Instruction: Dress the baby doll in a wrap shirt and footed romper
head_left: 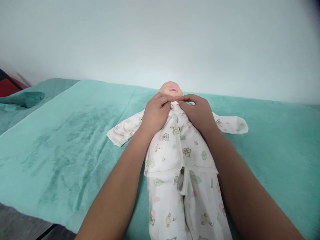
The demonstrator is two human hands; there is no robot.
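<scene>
A baby doll (170,88) lies on its back, head toward the wall, dressed in a white printed baby shirt (166,151) and matching baby trousers (166,206). At the neckline, my left hand (157,111) pinches the shirt's collar from the left. My right hand (198,111) grips the collar from the other side, its fingertips close to those of the left. Between them shows a small pale bow or fastening (174,103); its details are too small to tell. The shirt's front overlaps down the middle. Both sleeves stretch outward, and the doll's neck is hidden behind my fingers.
A teal plush blanket (62,150) covers the table, with creases on its left half. Behind it rises a pale wall (160,40). Something red and black (10,85) stands at the far left edge. Grey floor (20,223) shows at the lower left.
</scene>
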